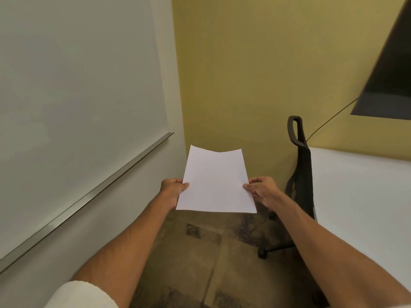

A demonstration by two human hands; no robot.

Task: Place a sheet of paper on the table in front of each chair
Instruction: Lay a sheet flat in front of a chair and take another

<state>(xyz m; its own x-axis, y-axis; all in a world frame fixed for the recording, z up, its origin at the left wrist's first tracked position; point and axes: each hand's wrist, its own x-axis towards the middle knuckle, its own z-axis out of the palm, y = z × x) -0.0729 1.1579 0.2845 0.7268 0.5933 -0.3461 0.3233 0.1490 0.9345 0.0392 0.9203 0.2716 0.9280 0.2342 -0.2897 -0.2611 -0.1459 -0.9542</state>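
I hold white paper [215, 181] flat in front of me, above the carpet; whether it is one sheet or more I cannot tell. My left hand [172, 190] grips its left edge and my right hand [261, 190] pinches its right edge. To the right, a black office chair [301, 170] stands pushed against the white table [360, 196], seen from the side. The paper is left of the chair and not over the table.
A whiteboard [77, 96] with a metal tray rail fills the left wall. A yellow wall [255, 74] is ahead. A dark screen [391, 81] with a thin cable hangs at the upper right. Patterned carpet [211, 252] runs between the wall and the table.
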